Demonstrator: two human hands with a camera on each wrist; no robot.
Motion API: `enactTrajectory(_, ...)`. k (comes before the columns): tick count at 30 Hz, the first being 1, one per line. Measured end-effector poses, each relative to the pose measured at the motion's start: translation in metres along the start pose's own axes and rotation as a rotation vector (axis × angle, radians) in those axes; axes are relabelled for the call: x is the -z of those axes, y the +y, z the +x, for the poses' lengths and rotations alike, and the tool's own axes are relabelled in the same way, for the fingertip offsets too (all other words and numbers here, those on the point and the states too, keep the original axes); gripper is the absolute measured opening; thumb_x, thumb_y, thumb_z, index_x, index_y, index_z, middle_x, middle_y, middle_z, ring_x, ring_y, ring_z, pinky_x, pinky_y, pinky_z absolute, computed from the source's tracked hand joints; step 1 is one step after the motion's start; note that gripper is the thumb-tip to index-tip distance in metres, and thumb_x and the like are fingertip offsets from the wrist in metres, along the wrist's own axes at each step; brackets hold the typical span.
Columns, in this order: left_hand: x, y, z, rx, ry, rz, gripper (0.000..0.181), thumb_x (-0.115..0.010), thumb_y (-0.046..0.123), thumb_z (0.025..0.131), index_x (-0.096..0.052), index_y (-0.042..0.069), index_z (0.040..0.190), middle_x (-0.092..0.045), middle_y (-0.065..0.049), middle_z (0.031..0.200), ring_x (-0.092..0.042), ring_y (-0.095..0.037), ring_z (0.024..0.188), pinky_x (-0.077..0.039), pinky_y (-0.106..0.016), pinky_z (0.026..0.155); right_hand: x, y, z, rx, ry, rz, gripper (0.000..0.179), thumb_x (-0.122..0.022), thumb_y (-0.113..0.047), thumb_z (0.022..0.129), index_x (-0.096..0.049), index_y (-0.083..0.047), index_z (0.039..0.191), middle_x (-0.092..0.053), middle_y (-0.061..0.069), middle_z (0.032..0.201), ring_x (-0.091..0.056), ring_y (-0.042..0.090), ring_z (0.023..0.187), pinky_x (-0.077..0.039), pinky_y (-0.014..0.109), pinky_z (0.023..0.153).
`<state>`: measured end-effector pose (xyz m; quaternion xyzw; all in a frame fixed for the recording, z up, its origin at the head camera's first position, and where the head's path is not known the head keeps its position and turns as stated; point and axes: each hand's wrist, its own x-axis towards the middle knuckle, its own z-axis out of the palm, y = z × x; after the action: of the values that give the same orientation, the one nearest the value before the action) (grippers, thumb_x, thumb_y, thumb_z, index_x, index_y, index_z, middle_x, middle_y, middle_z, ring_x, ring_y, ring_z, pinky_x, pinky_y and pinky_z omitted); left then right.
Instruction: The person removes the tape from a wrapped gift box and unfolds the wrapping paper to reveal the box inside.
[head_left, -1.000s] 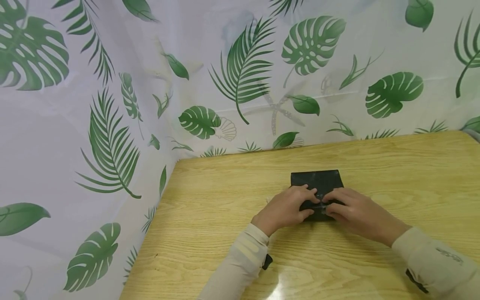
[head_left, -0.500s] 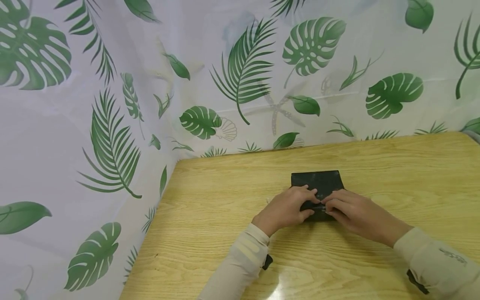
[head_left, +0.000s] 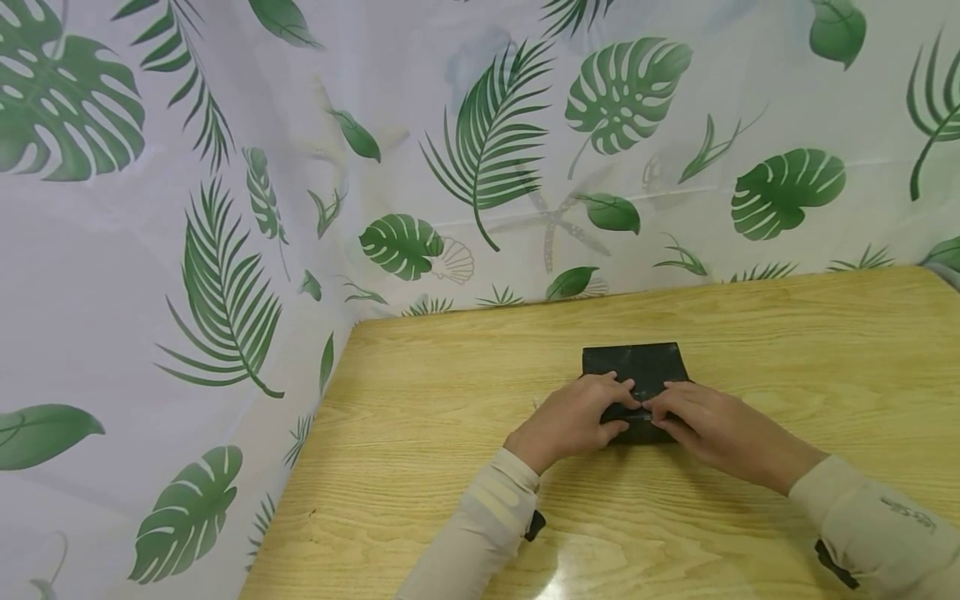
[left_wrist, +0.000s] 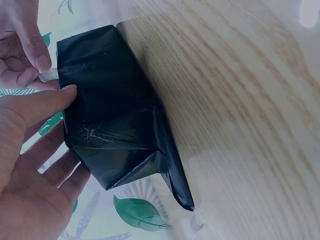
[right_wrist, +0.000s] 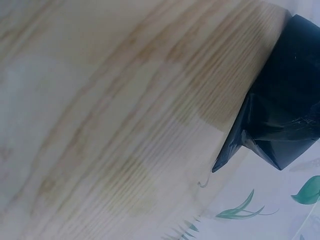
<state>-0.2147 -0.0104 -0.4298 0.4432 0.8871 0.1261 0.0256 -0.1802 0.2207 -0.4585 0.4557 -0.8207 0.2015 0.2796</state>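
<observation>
The black package (head_left: 633,364) sits on the bench (head_left: 420,400) between the two hands, its far part reaching past the fingers toward the leaf-patterned cloth (head_left: 480,192). The left hand (head_left: 572,422) grips its left side, thumb on one face and fingers spread over another. From the right, the right hand (head_left: 718,429) pinches a short strip of clear tape (left_wrist: 49,75) at the package's edge, fingertips close beside the left hand's.

In the head view, a yellowish wood-grain table (head_left: 420,400) is bordered at twelve and nine o'clock by white cloth (head_left: 337,50) printed with green leaves (head_left: 791,196). Glare (head_left: 553,581) is reflected from it near six o'clock.
</observation>
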Motion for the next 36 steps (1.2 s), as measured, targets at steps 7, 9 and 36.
enactTrajectory(7, -0.0014, -0.0009, 0.0005, -0.005, 0.006, 0.000, 0.031, -0.071, 0.019, 0.098, -0.070, 0.014, 0.128, -0.053, -0.005, 0.148, -0.043, -0.019, 0.142, -0.034, -0.023, 0.114, 0.0030, -0.0023, 0.0006, -0.037, -0.033, -0.014, 0.052, -0.029, -0.042, 0.110, -0.068, -0.009, 0.101, -0.063, -0.008, 0.094, -0.067, 0.008, 0.085, -0.056, 0.028, 0.089)
enactTrajectory(9, -0.0016, -0.0008, 0.0007, -0.007, 0.007, 0.000, 0.031, -0.070, 0.019, 0.098, -0.070, 0.014, 0.128, -0.053, -0.005, 0.148, -0.043, -0.019, 0.142, -0.035, -0.023, 0.114, 0.0036, -0.0023, 0.0003, -0.047, -0.043, -0.007, 0.054, -0.027, -0.043, 0.109, -0.068, -0.009, 0.100, -0.064, -0.006, 0.095, -0.068, 0.010, 0.085, -0.060, 0.033, 0.077)
enactTrajectory(36, -0.0006, -0.0006, 0.0011, -0.004, 0.006, -0.015, 0.032, -0.071, 0.019, 0.098, -0.070, 0.014, 0.129, -0.054, -0.005, 0.148, -0.043, -0.018, 0.143, -0.033, -0.023, 0.115, 0.0011, -0.0004, -0.0002, -0.109, -0.032, 0.022, 0.015, -0.058, -0.021, 0.106, -0.063, -0.007, 0.105, -0.068, -0.001, 0.095, -0.068, 0.010, 0.084, -0.059, 0.027, 0.070)
